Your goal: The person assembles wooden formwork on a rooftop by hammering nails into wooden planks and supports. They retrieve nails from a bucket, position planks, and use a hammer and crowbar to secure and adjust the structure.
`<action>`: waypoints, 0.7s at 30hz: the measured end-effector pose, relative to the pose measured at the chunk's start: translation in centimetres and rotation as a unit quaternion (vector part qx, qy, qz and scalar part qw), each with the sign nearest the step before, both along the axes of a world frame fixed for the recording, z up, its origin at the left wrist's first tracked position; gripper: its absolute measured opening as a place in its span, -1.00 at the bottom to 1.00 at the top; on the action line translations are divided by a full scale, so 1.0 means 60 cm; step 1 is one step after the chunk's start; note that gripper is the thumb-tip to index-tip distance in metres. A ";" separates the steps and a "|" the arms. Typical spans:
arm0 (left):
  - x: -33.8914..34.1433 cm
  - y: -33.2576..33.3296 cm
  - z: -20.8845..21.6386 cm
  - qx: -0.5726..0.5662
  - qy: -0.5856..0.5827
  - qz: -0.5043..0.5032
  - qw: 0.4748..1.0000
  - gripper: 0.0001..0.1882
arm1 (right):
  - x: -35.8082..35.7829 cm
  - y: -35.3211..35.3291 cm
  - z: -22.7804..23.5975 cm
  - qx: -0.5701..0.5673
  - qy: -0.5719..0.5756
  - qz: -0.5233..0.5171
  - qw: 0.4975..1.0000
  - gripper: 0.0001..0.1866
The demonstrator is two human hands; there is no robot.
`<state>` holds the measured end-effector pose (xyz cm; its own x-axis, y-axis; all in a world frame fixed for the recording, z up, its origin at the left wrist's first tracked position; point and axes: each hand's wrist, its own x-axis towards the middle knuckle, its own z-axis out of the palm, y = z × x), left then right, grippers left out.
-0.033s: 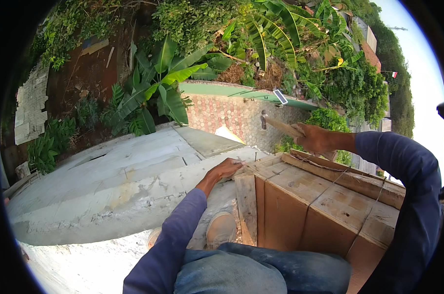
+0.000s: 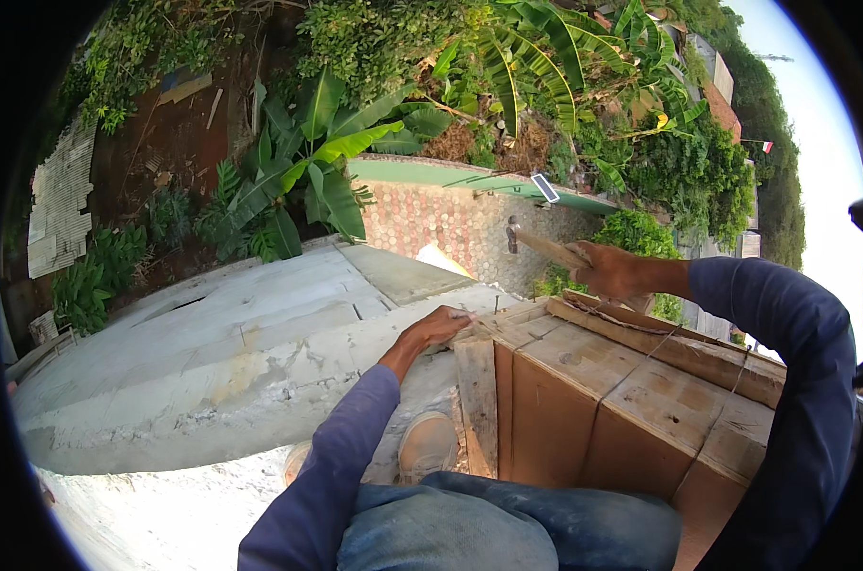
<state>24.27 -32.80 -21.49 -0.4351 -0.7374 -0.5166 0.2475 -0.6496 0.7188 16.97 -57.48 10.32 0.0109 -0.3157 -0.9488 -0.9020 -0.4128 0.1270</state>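
My right hand (image 2: 610, 272) is closed round the wooden handle of a hammer (image 2: 549, 249), held up over the wooden formwork. The dark hammer head (image 2: 513, 234) points away to the left, apart from the wood. Beside the near corner of the formwork (image 2: 622, 373), my left hand (image 2: 435, 327) rests with its fingers drawn together at the end of the boards. What lies between those fingertips is too small to make out. A thin metal pin (image 2: 496, 305) stands upright just past them. A short upright board (image 2: 477, 404) is below that corner.
A concrete ledge (image 2: 232, 366) runs off to the left, with a drop beyond it to a paved yard (image 2: 441, 224). Wires (image 2: 631, 365) cross the formwork. My shoe (image 2: 428, 443) stands close to the upright board. Banana plants (image 2: 327, 171) grow below.
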 end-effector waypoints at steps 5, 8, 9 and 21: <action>-0.001 0.003 -0.005 0.008 0.001 0.001 1.000 -0.38 | -0.037 0.006 -0.020 0.000 -0.019 -0.072 0.997 -0.51; -0.004 0.002 -0.015 0.017 0.012 -0.016 1.000 -0.32 | -0.056 0.008 -0.009 -0.001 -0.016 -0.092 0.996 -0.58; -0.006 0.001 -0.019 0.016 0.008 -0.017 1.000 -0.33 | -0.060 0.010 -0.004 -0.001 -0.004 -0.103 0.995 -0.60; -0.003 0.000 -0.017 0.035 -0.030 -0.027 0.999 -0.35 | -0.067 -0.005 -0.030 -0.161 -0.097 -0.082 0.979 -0.28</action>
<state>24.07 -32.78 -22.52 -0.4399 -0.6750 -0.5924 0.1676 -0.7097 0.6842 12.94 -57.81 8.54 0.1040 -0.6113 -0.7845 -0.9729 -0.2262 0.0473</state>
